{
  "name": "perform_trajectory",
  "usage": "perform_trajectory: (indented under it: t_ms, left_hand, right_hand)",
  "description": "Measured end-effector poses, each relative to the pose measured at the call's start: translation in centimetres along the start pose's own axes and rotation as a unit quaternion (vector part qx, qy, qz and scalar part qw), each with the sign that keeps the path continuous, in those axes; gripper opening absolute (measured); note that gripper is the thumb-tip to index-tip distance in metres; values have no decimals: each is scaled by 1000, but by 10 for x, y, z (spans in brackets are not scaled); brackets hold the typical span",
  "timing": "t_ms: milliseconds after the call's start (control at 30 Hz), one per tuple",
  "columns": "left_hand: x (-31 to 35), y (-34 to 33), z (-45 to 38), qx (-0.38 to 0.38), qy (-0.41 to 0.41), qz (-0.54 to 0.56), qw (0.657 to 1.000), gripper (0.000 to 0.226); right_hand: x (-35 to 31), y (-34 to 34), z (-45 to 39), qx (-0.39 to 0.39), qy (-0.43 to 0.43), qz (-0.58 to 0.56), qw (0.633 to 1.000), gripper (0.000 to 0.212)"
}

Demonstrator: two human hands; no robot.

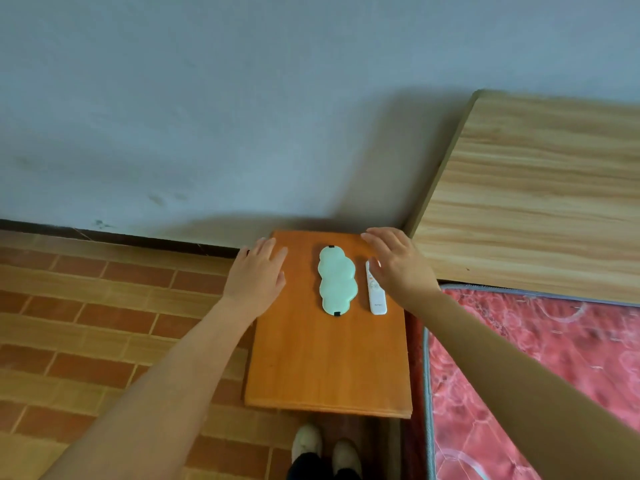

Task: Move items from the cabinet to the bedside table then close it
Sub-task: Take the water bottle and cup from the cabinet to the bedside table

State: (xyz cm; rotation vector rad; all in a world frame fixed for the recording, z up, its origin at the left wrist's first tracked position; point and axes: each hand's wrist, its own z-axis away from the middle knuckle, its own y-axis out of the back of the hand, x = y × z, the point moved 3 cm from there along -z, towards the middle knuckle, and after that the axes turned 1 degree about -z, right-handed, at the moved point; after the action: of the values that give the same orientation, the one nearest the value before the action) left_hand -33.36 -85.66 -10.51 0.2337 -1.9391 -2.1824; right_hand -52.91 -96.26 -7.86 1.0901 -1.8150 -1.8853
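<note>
The orange wooden bedside table [329, 368] fills the middle of the head view, seen from above. On its far half lie a mint-green sleep mask [337, 279] and, just to its right, a white remote control [375, 292]. My left hand [258, 273] hovers flat over the table's far left edge, fingers apart, holding nothing. My right hand [398, 261] is spread over the far right corner, partly covering the remote's top end, without gripping it. The cabinet's front and door are hidden below the tabletop.
A light wooden headboard [536, 195] leans against the wall at the right. A red patterned mattress [540, 375] lies beside the table's right edge. Brick-pattern floor [104, 323] spreads to the left. My shoes [325, 448] stand just in front of the table.
</note>
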Motion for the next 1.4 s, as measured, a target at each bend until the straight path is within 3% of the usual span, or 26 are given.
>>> perform_trajectory:
  t_ms: [300,567,800,1067,1400]
  left_hand:
    - [-43,80,136,46,148,4,988,48]
    - [-94,102,291,106,325,23,939,46]
    - [-130,111,453,127,490,16,862,44]
    - [-131,93,614,108,658,-9,745,45]
    - [-104,84,722,113,762,25,637,48]
  right_hand:
    - [-114,51,15,-16,189,40,981,38]
    - [-256,48,37,-62,369,-5,927,38]
    - [-396,37,87,-85,511,-18,855,36]
    - [-523,-1,170,-136,603,-67,783,32]
    - [-612,-15,247,-160,720,-34,674,43]
